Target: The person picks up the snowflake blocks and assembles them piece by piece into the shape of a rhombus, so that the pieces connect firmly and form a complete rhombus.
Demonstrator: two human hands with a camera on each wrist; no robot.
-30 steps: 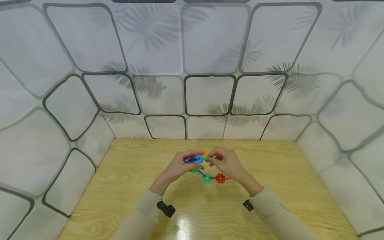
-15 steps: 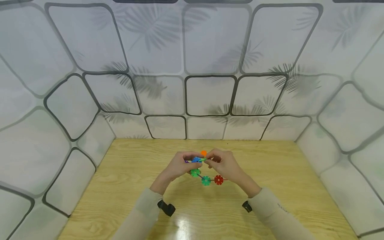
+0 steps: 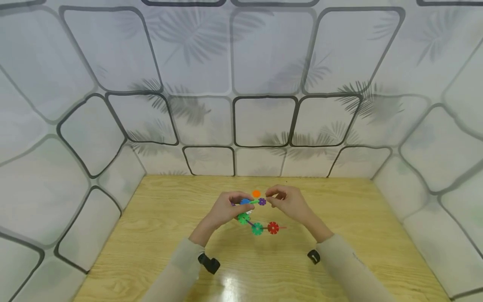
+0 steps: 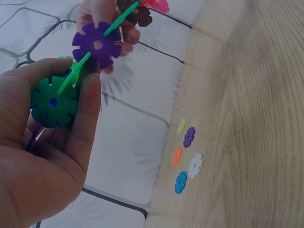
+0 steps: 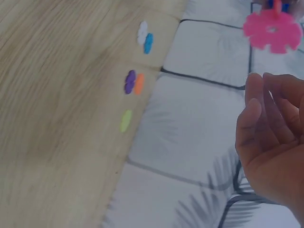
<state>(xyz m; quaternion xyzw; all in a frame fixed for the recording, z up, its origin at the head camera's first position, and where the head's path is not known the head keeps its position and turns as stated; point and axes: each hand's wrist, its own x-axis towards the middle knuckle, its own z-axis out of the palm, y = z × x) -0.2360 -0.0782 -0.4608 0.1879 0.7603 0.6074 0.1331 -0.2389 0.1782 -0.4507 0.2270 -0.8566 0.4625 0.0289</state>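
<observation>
My left hand (image 3: 226,208) grips a chain of slotted plastic snowflake discs, thumb below and fingers above. In the left wrist view a dark green disc (image 4: 57,107) lies between thumb and fingers. A bright green disc (image 4: 75,75), edge-on, links it to a purple disc (image 4: 88,40). Other discs hang down from the hand in the head view, among them a green disc (image 3: 243,218), a teal disc (image 3: 257,229) and a red disc (image 3: 273,228). My right hand (image 3: 287,202) is just right of the purple end disc, fingers loosely bent and holding nothing. Above its fingertips a pink disc (image 5: 266,35) shows.
Loose discs lie on the wooden table (image 3: 170,251) near its back edge: yellow (image 4: 181,126), purple (image 4: 189,137), orange (image 4: 177,156), white (image 4: 195,165) and blue (image 4: 180,182). Patterned fabric walls (image 3: 260,121) enclose the table at the back and both sides.
My right hand has let go of the chain's end and drawn slightly right, uncovering the purple disc. The hanging discs have shifted a little left and down; my left hand keeps its grip.
</observation>
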